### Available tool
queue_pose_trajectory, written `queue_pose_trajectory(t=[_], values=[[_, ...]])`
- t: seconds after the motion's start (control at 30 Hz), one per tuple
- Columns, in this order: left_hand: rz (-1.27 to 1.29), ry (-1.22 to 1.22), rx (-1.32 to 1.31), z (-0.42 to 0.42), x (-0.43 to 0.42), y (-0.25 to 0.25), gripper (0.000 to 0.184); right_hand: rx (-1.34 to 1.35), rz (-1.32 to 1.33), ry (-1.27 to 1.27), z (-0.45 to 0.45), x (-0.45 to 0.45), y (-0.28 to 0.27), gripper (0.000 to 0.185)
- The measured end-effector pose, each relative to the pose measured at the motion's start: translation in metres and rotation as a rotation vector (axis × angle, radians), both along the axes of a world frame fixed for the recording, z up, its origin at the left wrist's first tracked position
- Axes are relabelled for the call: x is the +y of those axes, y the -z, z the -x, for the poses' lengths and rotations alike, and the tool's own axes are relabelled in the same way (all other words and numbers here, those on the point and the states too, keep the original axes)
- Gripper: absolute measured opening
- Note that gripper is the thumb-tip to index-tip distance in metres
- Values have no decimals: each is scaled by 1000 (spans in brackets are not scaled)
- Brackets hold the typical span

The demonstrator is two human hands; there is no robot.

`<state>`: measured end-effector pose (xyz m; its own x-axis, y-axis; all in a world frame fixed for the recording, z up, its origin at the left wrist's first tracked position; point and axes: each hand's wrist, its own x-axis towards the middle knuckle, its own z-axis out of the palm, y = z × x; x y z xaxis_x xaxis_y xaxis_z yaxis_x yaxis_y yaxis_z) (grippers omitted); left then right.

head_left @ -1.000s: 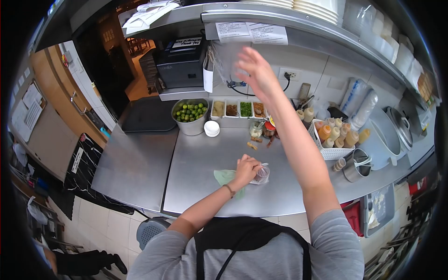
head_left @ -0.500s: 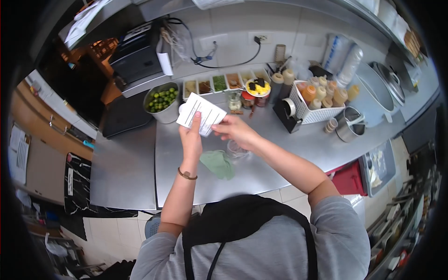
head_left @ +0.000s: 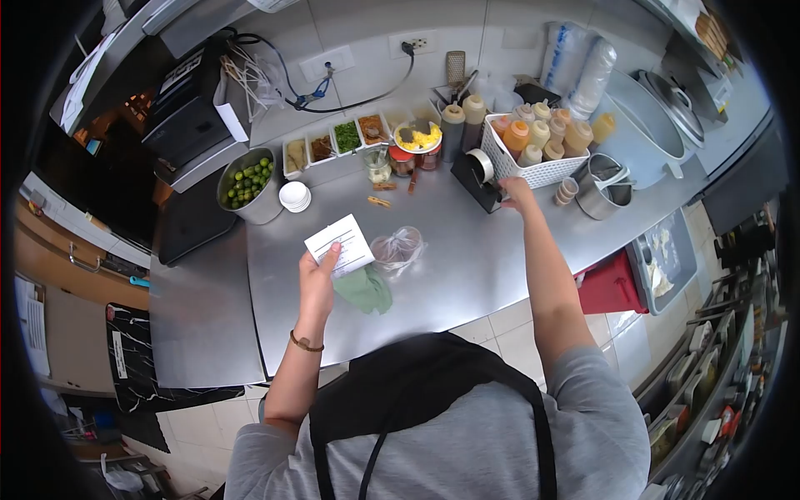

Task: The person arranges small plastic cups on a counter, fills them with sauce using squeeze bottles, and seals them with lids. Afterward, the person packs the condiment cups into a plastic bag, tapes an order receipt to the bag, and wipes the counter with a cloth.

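Note:
My left hand (head_left: 318, 279) is closed on white printed paper slips (head_left: 342, 242), thumb on top, above the steel counter. Below the slips lies a crumpled green cloth (head_left: 364, 290), partly covered by them. Beside it stands a clear plastic bag (head_left: 398, 248) with its top gathered; its contents are hard to make out. On the right, my right hand (head_left: 518, 196) reaches to the end of a black tape dispenser (head_left: 475, 183) that holds a white tape roll (head_left: 481, 166). The fingers are pinched at the dispenser's end; the tape between them barely shows.
Behind the dispenser stands a white basket (head_left: 533, 175) of squeeze bottles. A metal pitcher (head_left: 602, 200) and small stacked cups (head_left: 566, 192) are to its right. Along the back are ingredient trays (head_left: 333, 146), jars and a pot of green limes (head_left: 254, 204). White lids (head_left: 294, 197) sit beside the pot.
My right hand has let go of the paper slips and moved right to the tape dispenser. My left hand has lowered with the slips. The view has shifted.

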<state>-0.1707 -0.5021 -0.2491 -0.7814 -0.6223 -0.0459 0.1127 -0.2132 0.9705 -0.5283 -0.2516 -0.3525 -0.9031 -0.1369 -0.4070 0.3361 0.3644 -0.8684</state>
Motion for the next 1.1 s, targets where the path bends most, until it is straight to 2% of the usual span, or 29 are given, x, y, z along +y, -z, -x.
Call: queue_pose_trajectory(t=[0.13, 0.27, 0.33, 0.37, 0.43, 0.47, 0.57, 0.63, 0.67, 0.73, 0.77, 0.83, 0.9, 0.97, 1.03, 1.1], values=[[-19, 35, 9, 0, 7, 0, 23, -31, -135, -55, -1, -10, -15, 29], [-46, 18, 45, -2, 10, -4, 23, -40, -10, 85, -6, -7, -6, 31], [-66, 4, 68, -6, 8, -6, 23, -46, 361, 4, -9, 12, 6, 33], [-92, -8, 71, -8, 6, -6, 23, -49, 359, 2, -14, 23, 17, 33], [-121, -21, 72, -10, 1, -5, 23, -30, 784, 58, -28, 41, 38, 29], [-144, -16, 52, -11, -1, -4, 24, -35, 780, 58, -35, 44, 46, 29], [-213, -13, 34, -8, 0, -1, 27, -40, 731, 49, -51, 45, 51, 23], [-256, -20, 39, -4, 0, 0, 29, -110, 536, 118, -62, 38, 42, 13], [-312, -24, 48, -3, 1, 0, 30, -118, 536, 113, -57, 36, 45, 13], [-372, -27, 59, -2, 1, 3, 32, 80, -187, -244, -44, 28, 47, 13], [-367, -34, 58, -4, 2, 4, 32, 79, -182, -252, -48, 25, 54, 13], [-377, -24, 34, -5, 9, 7, 32, 269, -34, -226, -60, 24, 63, 16], [-354, -8, 11, -6, 19, 24, 31, 239, 278, -182, -116, -4, 10, 12], [-351, 88, -122, -5, 33, 45, 31, 221, 493, -289, -168, -31, -32, 12], [-364, 166, -123, -2, 51, 47, 31, 215, 588, -334, -208, -56, -45, 15], [-377, 249, -120, 2, 65, 44, 30, 272, 565, -363, -238, -73, -48, 17]])
